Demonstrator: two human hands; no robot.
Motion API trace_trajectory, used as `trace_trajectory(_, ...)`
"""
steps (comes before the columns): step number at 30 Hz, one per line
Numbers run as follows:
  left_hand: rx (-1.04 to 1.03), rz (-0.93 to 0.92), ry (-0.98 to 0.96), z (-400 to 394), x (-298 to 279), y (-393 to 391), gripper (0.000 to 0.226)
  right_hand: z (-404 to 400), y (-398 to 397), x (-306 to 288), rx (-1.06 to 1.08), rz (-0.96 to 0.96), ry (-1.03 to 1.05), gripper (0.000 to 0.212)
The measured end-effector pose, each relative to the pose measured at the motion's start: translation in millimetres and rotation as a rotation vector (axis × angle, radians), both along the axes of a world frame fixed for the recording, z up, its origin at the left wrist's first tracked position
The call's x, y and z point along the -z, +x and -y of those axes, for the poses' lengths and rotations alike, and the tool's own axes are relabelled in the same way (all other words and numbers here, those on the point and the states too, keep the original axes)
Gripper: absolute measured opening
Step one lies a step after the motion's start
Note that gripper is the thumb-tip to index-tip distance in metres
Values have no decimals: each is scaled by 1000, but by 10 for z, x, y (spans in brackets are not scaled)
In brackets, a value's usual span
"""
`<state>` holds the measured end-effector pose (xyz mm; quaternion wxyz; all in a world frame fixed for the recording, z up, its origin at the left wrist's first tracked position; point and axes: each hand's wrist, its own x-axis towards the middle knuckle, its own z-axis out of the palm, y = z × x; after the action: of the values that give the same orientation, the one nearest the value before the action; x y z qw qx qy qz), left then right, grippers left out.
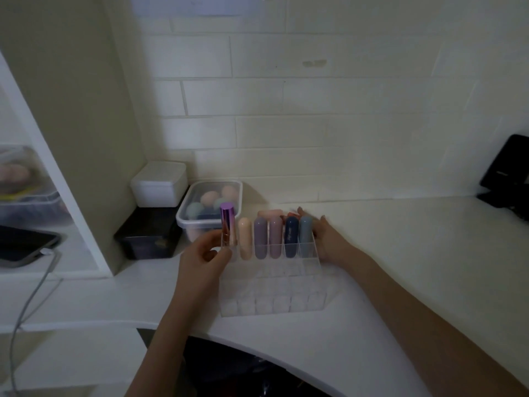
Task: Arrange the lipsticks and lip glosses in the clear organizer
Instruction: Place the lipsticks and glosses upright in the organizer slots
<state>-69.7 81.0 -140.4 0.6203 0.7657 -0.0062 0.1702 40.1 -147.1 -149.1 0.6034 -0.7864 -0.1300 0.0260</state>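
Where hand [204, 257] grips: purple-capped lipstick [228, 224].

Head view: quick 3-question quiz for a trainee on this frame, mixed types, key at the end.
1. True or false: the left hand holds the purple-capped lip gloss at the leftmost back slot of the clear organizer.
2. Multiple choice: the right hand is A) lifting the white box, B) resting against the organizer's right side, C) holding a phone.
3. Fill in: beside the gloss, the back row holds ___ rounded tubes, from the peach tube to the grey-blue tube.

Key: 1 true; 2 B; 3 five.
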Motion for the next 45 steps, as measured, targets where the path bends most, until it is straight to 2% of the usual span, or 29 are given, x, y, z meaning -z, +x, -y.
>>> trace_trajectory(3, 10, 8, -3, 6, -10, 0, 28, -93, 4, -32, 8, 28, -60, 49)
trace_trajectory(6, 20, 12, -7, 9, -22, -5, 28, 33, 9, -99, 125, 405, -396, 36)
trace_trajectory(7, 18, 14, -11, 7, -19, -1, 28, 51, -10, -149, 182, 370, -268, 33)
trace_trajectory(8, 14, 13, -13, 4, -12, 8, 28, 111, 73, -128, 313, 445, -247, 31)
trace_trajectory(9, 11, 9, -13, 1, -6, 15, 28, 139, 102, -140, 442, 439, -167, 30)
trace_trajectory(10, 8, 3, -9, 0, -4, 16, 27, 186, 187, -103, 534, 440, -209, 30)
trace_trajectory(13, 14, 3, 9, 2, 0, 20, 27, 187, 298, -26, 503, 149, -403, 32)
trace_trajectory(16, 14, 21, 12, 3, -4, 20, 25, 188, 315, -13, 489, 147, -480, 25)
trace_trajectory(19, 21, 27, 13, 10, 3, 26, 22, 219, 299, -5, 510, 217, -312, 19)
trace_trajectory(21, 16, 36, 17, 14, -1, 22, 23, 235, 246, -42, 495, 215, -78, 19)
trace_trajectory(24, 28, 36, 17, 6, 0, 31, 24, 209, 108, -290, 311, 160, 359, 23)
trace_trajectory(27, 25, 45, 15, 4, 12, 45, 25, 64, -73, -683, 125, 141, 620, 24)
trace_trajectory(29, 16, 47, 12, 10, 12, 44, 25, -73, -223, -942, -11, 150, 691, 29)
trace_trajectory(31, 24, 44, 1, 12, 4, 37, 24, -202, -376, -1118, -168, 153, 651, 32)
trace_trajectory(35, 40, 16, -27, 5, -5, 10, 21, -424, -613, -1248, -340, 172, 443, 21)
trace_trajectory(40, 34, -5, -46, -5, 9, 51, 21, -593, -727, -1233, -273, 343, 97, 18)
trace_trajectory(45, 116, -64, -171, -11, -71, 14, 26, -633, -717, -1166, -233, 384, -77, 12)
